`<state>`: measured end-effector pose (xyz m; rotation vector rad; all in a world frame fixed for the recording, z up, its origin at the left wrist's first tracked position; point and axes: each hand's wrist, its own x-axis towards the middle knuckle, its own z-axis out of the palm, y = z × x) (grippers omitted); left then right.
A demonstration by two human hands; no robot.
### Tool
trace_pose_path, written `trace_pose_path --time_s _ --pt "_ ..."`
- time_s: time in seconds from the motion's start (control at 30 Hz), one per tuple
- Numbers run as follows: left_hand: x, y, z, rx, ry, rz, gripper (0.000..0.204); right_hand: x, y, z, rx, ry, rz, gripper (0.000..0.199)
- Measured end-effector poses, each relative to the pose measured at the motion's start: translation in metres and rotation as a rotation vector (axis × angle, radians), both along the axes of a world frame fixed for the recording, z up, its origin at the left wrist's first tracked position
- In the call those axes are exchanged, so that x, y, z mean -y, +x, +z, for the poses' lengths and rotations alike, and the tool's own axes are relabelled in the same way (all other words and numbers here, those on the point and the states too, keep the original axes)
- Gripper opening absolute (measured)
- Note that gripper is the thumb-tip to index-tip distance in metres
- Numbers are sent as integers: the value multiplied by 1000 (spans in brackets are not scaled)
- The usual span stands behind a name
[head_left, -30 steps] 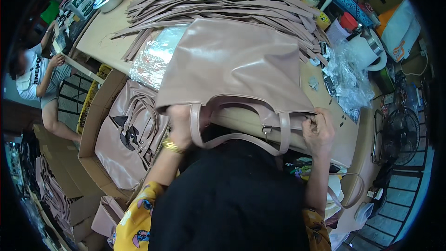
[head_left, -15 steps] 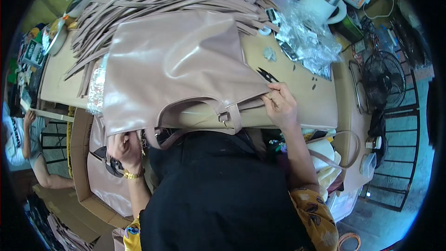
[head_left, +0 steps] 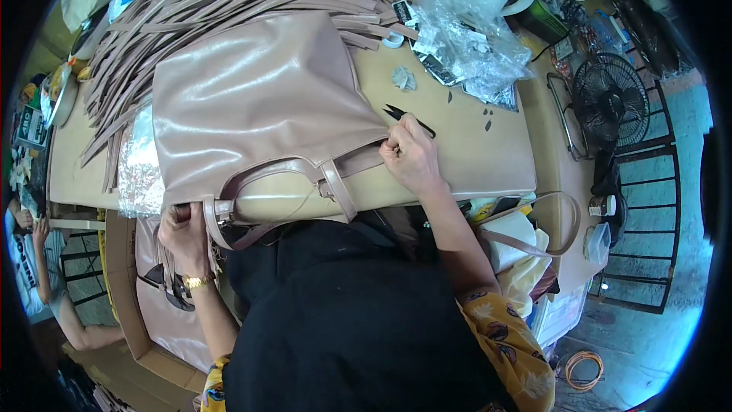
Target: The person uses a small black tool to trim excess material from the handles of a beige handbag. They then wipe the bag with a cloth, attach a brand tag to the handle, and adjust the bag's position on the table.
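A: What moved in the head view since half a second ago?

B: The right hand (head_left: 412, 154) and the bag corner with it came in closer to the left hand (head_left: 183, 240).

A: What do the hands hold?

B: The right one pinches a corner of the pink bag (head_left: 244, 99). The left one curls at the other corner, but its fingertips hide under the edge (so I can't tell how tight it is).

A: Which way does the bag lie?

B: Ahead of the left hand, and off to the left of the right hand. Its mouth faces the person, and its long side seems to run from hand to hand. Each hand has a corner, so neither is clearly nearer.

A: What's under it and around it?

B: A tan table (head_left: 473, 160). Black snips (head_left: 392, 112) lie just past the right fingers. Far ahead of the left hand is a heap of strips (head_left: 206, 23). A carton (head_left: 122, 313) sits below that hand.
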<state>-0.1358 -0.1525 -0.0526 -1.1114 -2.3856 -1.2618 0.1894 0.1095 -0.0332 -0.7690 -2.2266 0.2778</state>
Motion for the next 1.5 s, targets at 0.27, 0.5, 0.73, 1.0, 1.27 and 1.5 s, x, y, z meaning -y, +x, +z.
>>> trace_pose_path --time_s 0.27,0.5,0.73,1.0,1.27,1.5 --pt "9 6 46 -44 -384 29 35 -20 20 31 -9 -557 364 21" --pt "-1 46 151 371 -441 -369 25 -38 34 8 99 -48 -68 23" --pt "-144 138 70 -195 -80 -854 32 -53 16 1 -245 -652 -137 21" --pt "-186 119 46 345 -302 -969 17 -28 22 61 12 -597 246 16" --pt "-196 112 44 470 -350 -976 18 -51 -22 75 468 -306 515 13" --pt "-198 109 37 591 -346 -984 18 -39 -32 82 657 -19 514 23"
